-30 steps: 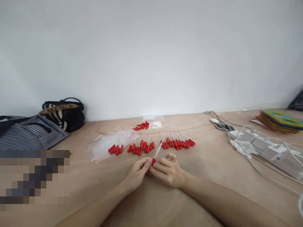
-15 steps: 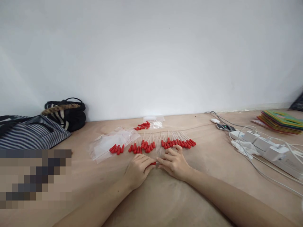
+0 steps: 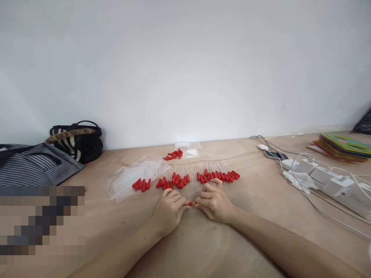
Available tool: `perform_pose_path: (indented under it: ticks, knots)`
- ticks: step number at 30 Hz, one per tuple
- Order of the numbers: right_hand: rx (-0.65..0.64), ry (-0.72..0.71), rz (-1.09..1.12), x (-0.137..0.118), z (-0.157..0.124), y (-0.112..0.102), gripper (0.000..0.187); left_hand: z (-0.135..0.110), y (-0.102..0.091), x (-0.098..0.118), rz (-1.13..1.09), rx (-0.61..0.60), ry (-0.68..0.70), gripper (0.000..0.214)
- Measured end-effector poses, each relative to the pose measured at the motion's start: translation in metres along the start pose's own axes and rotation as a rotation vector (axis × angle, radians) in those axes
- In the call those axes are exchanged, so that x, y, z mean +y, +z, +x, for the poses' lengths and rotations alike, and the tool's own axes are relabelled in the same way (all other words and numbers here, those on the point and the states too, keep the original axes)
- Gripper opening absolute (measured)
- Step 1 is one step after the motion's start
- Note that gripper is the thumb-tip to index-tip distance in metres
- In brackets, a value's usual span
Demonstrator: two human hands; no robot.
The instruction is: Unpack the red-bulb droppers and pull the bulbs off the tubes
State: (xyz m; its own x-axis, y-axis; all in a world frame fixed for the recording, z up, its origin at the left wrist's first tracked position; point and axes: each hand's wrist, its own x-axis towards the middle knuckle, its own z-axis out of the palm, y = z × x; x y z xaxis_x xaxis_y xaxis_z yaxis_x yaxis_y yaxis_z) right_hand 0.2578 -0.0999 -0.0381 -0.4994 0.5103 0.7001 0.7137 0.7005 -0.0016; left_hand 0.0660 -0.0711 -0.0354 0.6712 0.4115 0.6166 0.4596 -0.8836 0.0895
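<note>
Below a plain white wall, over a smooth tan tabletop, the left hand pinches a small red rubber bulb; the right hand, just beside it, pinches what seems a thin clear tube.

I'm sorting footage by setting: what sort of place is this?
Probably a makeshift tabletop work spot, perhaps at home: red-bulbed droppers, clear plastic bags and a power strip with chargers share one tan surface.
</note>
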Motion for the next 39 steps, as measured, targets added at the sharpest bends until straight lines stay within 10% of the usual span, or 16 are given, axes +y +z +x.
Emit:
perform_pose_path:
  ticks: [13, 24, 31, 39]
  knots:
    - [0.021, 0.49, 0.042, 0.019, -0.018, -0.001, 0.028, -0.007, -0.014, -0.019, -0.057, 0.078, -0.12, 0.016]
    - [-0.168, 0.912, 0.042, 0.031, 0.048, 0.012, 0.03, -0.005, -0.035, -0.056, 0.14, 0.245, -0.455, 0.026]
    - [-0.206, 1.014, -0.089, 0.038, 0.075, 0.043, 0.026, -0.026, -0.061, -0.101, 0.347, 0.123, -0.703, 0.027]
    - [-0.198, 0.994, -0.17, 0.042, 0.065, 0.038, 0.027, -0.024, -0.05, -0.095, 0.524, 0.152, -0.712, 0.027]
